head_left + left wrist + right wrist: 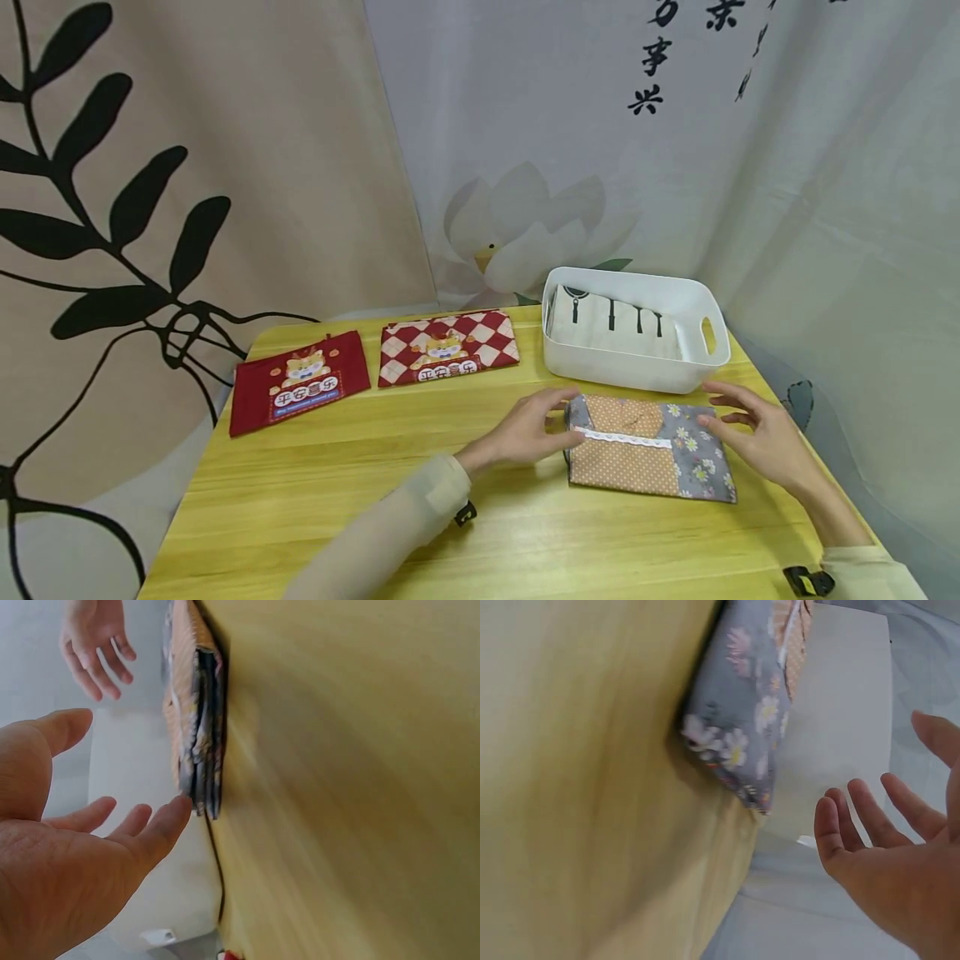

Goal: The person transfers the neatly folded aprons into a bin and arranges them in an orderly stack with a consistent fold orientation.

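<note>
A folded cloth [626, 467], grey with daisies and an orange dotted panel edged by white lace, lies flat on the table in front of the white bin. Its stacked layers show edge-on in the left wrist view. At its left end my left hand [534, 427] is held with fingers spread; whether a fingertip touches the edge I cannot tell. My right hand [765, 433] hovers by the far right corner, fingers loosely bent and holding nothing. The right wrist view shows a gap between those fingers and the flowered cloth [735, 712].
The white bin [622, 367] at the back right holds a folded cream cloth [611, 325] with dark tassel prints. At the back left lie a red checked folded cloth [450, 346] and a plain dark red one [300, 383]. Curtains hang behind the wooden table [480, 533].
</note>
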A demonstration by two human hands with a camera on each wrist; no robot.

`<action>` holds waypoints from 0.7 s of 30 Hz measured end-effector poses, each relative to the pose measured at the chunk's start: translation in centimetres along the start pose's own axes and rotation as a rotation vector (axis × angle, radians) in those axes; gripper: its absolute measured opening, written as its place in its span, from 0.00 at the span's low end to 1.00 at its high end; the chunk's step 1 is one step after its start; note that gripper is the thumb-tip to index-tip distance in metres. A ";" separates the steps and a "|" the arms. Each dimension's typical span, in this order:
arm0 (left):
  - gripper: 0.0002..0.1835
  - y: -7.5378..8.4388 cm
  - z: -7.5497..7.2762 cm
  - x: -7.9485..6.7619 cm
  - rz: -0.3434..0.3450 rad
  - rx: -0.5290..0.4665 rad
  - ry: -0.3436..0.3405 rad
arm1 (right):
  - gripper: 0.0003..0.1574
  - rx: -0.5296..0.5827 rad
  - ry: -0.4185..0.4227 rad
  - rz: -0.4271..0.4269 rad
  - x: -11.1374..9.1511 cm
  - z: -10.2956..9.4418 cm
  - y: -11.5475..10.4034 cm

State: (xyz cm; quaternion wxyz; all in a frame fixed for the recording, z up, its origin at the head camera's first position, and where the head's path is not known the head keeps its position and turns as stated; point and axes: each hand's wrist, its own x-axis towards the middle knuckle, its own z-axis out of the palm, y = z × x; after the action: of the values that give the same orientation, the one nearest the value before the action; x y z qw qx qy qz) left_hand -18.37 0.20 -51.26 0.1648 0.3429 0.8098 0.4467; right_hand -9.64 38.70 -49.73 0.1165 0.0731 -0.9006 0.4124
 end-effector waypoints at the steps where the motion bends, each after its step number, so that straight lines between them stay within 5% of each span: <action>1: 0.40 -0.1 0.2 0.0 -0.002 0.008 0.002 | 0.34 0.001 0.002 0.002 0.0 0.1 0.3; 10: 0.40 -0.6 1.0 0.1 -0.041 0.009 0.007 | 0.37 -0.078 -0.041 0.117 -0.6 0.7 1.5; 21: 0.39 -0.7 1.7 0.2 -0.080 0.056 0.031 | 0.41 -0.142 -0.079 0.155 -1.0 1.0 2.4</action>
State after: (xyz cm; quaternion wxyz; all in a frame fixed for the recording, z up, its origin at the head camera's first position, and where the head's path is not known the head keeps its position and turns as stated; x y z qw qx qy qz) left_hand -17.80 1.14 -52.75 0.1602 0.3078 0.8375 0.4222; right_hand -9.42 39.53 -52.39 0.0534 0.0109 -0.9343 0.3522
